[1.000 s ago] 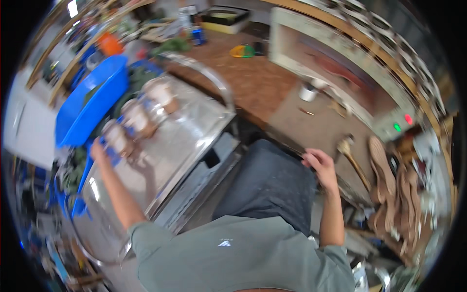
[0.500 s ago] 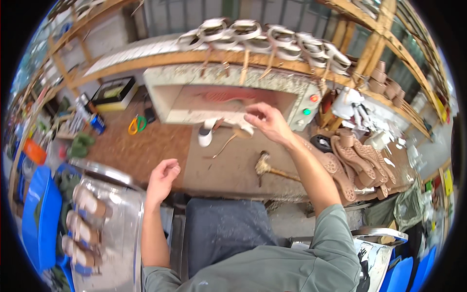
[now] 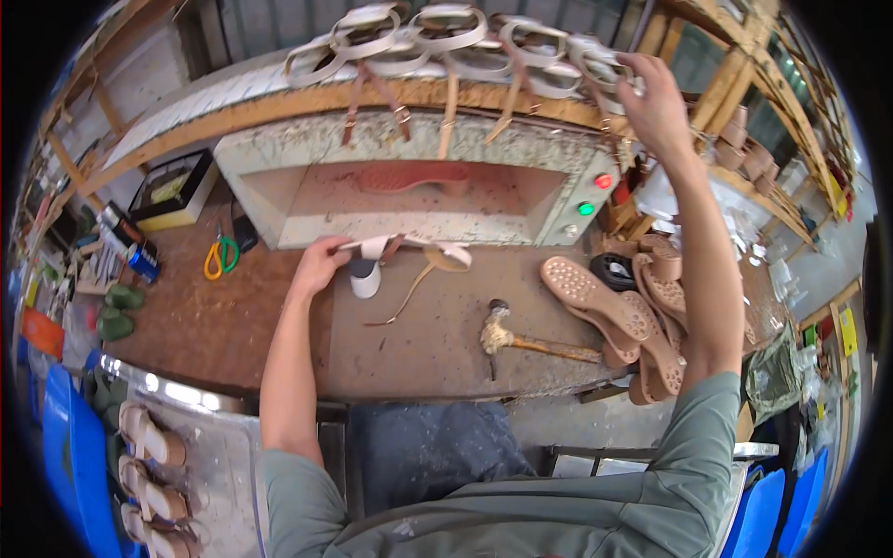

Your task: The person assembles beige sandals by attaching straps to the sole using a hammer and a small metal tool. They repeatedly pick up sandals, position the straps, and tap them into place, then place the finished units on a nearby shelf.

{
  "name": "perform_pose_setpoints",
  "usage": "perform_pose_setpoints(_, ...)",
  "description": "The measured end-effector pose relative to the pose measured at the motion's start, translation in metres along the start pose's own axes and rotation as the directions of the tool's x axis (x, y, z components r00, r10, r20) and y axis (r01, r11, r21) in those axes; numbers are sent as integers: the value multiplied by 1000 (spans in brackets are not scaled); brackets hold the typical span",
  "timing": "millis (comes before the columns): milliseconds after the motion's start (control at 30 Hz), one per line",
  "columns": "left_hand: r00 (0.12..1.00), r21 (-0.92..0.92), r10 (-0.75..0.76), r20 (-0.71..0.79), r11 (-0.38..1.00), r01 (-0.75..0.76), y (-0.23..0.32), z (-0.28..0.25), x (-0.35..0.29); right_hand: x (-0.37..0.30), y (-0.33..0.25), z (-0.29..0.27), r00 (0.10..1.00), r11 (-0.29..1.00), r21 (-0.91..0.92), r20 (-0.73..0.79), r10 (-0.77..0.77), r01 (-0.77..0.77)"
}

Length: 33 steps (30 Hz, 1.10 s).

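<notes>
On the bench in front of the heater box lies a white sandal (image 3: 372,248) with a block heel and a long tan strap. My left hand (image 3: 321,267) pinches its end. Up at the right end of the shelf, my right hand (image 3: 659,110) has its fingers closed on the strap of another white sandal (image 3: 595,63), which partly hides behind them. More white strappy sandals (image 3: 446,33) stand in a row along that shelf, tan buckled straps dangling. A hammer (image 3: 499,333) with a wrapped head rests on the bench between my arms.
The heater box (image 3: 409,135) has a red sole (image 3: 414,177) inside and red and green buttons. Pinkish soles (image 3: 595,298) pile up at right. Scissors (image 3: 220,257) and a blue can (image 3: 143,263) are at left. Several heeled sandals (image 3: 153,435) sit on a metal-edged tray.
My left hand has moved forward and taken hold of the sandal on the bench. My right hand has gone up and right to the shelf's sandals. The view has shifted.
</notes>
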<state>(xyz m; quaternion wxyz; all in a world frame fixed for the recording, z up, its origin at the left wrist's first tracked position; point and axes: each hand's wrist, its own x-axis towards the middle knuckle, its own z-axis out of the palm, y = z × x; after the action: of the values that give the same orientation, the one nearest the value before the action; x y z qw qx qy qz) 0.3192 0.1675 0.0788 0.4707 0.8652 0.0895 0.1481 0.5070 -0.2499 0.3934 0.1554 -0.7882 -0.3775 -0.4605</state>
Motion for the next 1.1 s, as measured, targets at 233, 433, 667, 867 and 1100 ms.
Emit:
perform_pose_setpoints(233,963,-173,137,-233,968,-180,70,0,-5,-67,-84,-11,977,957,233,85,-196,172)
perform_pose_setpoints(433,897,-392,251,-365,832,-392,166,-35,-138,-138,-102,-12,877,881,438,477,-57,-180)
perform_pose_setpoints(667,977,-617,198,-72,761,-200,122,23,-262,-185,-103,105,642,738,404,765,51,-541)
perform_pose_setpoints(867,994,-971,-79,74,221,90,-8,120,-316,-160,-71,283,781,932,105,582,226,-348)
perform_pose_setpoints(1100,979,-974,-195,61,203,101,-1,115,-310,-125,-71,367,787,959,167,612,83,-231)
